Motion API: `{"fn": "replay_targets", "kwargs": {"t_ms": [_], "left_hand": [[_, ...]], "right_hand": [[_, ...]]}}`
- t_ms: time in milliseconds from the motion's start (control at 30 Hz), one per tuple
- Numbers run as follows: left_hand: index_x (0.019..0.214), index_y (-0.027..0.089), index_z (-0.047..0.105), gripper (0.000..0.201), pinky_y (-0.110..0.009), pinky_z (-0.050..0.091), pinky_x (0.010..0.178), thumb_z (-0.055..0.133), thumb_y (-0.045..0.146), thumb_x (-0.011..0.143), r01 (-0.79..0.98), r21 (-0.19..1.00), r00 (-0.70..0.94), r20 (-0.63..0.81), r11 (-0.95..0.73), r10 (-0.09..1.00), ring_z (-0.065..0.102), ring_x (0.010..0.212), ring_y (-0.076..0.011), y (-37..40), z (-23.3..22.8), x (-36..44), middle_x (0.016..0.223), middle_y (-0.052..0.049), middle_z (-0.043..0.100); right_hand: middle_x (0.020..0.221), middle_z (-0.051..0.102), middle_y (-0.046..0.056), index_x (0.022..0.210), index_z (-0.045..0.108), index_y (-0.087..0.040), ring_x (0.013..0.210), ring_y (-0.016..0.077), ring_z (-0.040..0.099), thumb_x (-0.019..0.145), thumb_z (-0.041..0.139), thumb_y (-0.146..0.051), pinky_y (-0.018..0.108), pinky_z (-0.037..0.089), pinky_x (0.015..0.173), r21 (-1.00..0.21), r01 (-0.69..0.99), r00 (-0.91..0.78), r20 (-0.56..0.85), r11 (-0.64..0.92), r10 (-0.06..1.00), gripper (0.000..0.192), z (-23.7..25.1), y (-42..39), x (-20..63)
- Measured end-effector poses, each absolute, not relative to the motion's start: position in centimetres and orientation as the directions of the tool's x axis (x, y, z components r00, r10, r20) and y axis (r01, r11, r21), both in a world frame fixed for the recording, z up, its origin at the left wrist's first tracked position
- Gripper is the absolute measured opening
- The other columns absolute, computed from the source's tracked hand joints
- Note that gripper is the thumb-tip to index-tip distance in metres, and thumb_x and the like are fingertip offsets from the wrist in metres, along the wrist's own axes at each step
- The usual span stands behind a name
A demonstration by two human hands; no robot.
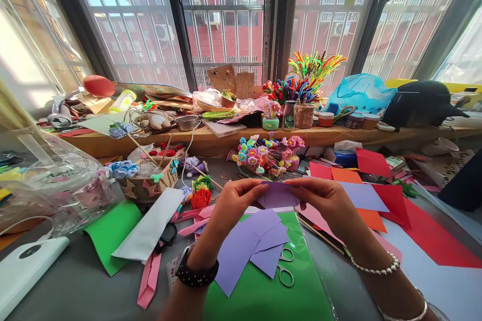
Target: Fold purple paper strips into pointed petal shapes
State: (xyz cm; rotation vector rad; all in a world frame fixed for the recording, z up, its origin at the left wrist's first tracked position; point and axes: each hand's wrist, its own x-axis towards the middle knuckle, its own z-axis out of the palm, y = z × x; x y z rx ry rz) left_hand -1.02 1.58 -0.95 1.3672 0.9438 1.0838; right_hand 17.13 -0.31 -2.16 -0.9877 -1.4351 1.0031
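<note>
Head view: both hands are raised over a cluttered grey craft table (75,286). The left hand (235,203) and right hand (327,200) pinch a small purple paper square (277,194) between them, thumbs and fingertips closed on its left and right edges, the sheet held up off the table, just above the other paper.

Progress, judged from how things lie: the piece looks flat or barely creased, with no clear shape formed yet, so the folding seems at an early stage. Several loose purple paper cut pieces (252,251) lie below the hands on a green plastic-sleeved sheet (297,291), so the cutting looks done. Metal scissors (285,266) lie on that sheet, partly under the purple pieces, untouched.

Finished work stands nearby: a bunch of small multicoloured paper flowers on sticks (263,155) behind the hands, and a red-and-green paper rose (201,195) to the left.

Unused stock: red, orange and lilac paper sheets (372,195) to the right, a pink folded paper strip (149,278) and a white paper sheet (148,233) to the left. A wooden window shelf (211,140) behind holds pipe-cleaner bundles and jars.
</note>
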Motion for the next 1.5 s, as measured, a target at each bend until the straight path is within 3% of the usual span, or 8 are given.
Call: {"fn": "replay_targets", "kwargs": {"t_ms": [133,267,567,833,1000,1200,1267,1500], "left_hand": [[0.079,0.014,0.069,0.028,-0.019,0.046,0.046,0.060,0.038,0.067,-0.090,0.995,0.323,0.069,-0.042,0.944,0.056,0.049,-0.0104,1.5,-1.2,-0.6,0.057,0.000,0.061],[0.080,0.014,0.069,0.025,-0.019,0.045,0.046,0.061,0.034,0.067,-0.083,0.995,0.295,0.072,-0.050,0.953,0.056,0.047,-0.0105,1.5,-1.4,-0.3,0.057,0.001,0.062],[0.080,0.017,0.071,0.018,-0.019,0.045,0.055,0.060,0.025,0.068,0.046,0.960,0.258,0.256,-0.276,0.932,0.058,0.065,-0.0144,1.8,-1.7,-0.5,0.073,-0.002,0.069],[0.086,0.014,0.067,0.034,-0.020,0.045,0.053,0.052,0.042,0.074,-0.037,0.984,0.333,0.176,-0.174,0.926,0.056,0.056,-0.0120,1.7,-1.9,-0.5,0.066,-0.002,0.063],[0.081,0.015,0.066,0.025,-0.017,0.043,0.051,0.056,0.036,0.073,0.001,0.976,0.310,0.207,-0.218,0.928,0.056,0.057,-0.0104,1.6,-1.8,-0.4,0.069,0.000,0.062],[0.083,0.017,0.065,0.021,-0.018,0.043,0.052,0.056,0.034,0.072,0.051,0.967,0.319,0.220,-0.249,0.922,0.056,0.060,-0.0115,1.4,-1.5,-0.6,0.074,-0.001,0.064],[0.083,0.017,0.065,0.021,-0.018,0.042,0.053,0.056,0.032,0.073,0.100,0.950,0.318,0.251,-0.295,0.914,0.056,0.062,-0.0118,1.3,-1.4,-0.6,0.076,-0.002,0.065],[0.083,0.016,0.066,0.018,-0.020,0.043,0.061,0.056,0.027,0.073,0.141,0.929,0.311,0.288,-0.343,0.906,0.058,0.074,-0.0149,1.1,-1.4,-0.2,0.081,-0.003,0.067]], "right_hand": [[0.063,0.064,0.000,0.081,0.070,-0.023,0.052,0.0097,0.050,0.071,0.061,-0.025,0.022,0.042,0.051,-0.943,0.064,-0.102,0.319,0.327,0.942,0.014,-2.3,-0.3,17.2],[0.063,0.064,0.000,0.081,0.069,-0.023,0.053,0.0099,0.050,0.072,0.059,-0.024,0.023,0.042,0.051,-0.937,0.076,-0.107,0.331,0.340,0.937,0.014,-2.2,-0.4,17.2],[0.061,0.061,-0.001,0.088,0.067,-0.021,0.049,0.0080,0.049,0.071,0.061,-0.025,0.021,0.042,0.048,-0.957,0.021,-0.118,0.286,0.290,0.951,0.019,-1.9,-0.5,17.0],[0.070,0.066,0.001,0.081,0.069,-0.021,0.054,0.0100,0.053,0.074,0.056,-0.021,0.022,0.045,0.051,-0.916,0.120,-0.111,0.371,0.383,0.922,0.015,-2.0,-0.6,17.3],[0.075,0.067,0.001,0.081,0.068,-0.022,0.055,0.0101,0.055,0.074,0.055,-0.021,0.022,0.046,0.052,-0.903,0.124,-0.130,0.396,0.411,0.909,0.015,-2.0,-0.6,17.2],[0.081,0.066,0.003,0.091,0.064,-0.020,0.059,0.0110,0.057,0.070,0.061,-0.025,0.023,0.048,0.055,-0.939,0.141,-0.166,0.289,0.313,0.943,0.021,-1.2,-1.2,17.1],[0.079,0.065,0.003,0.094,0.062,-0.018,0.057,0.0109,0.057,0.068,0.063,-0.029,0.023,0.048,0.053,-0.949,0.155,-0.160,0.251,0.275,0.955,0.027,-1.0,-1.3,17.0],[0.062,0.061,0.001,0.076,0.065,-0.015,0.051,0.0102,0.052,0.072,0.058,-0.034,0.021,0.044,0.047,-0.922,0.231,-0.081,0.299,0.309,0.951,0.021,-1.4,-0.9,16.6]]}}
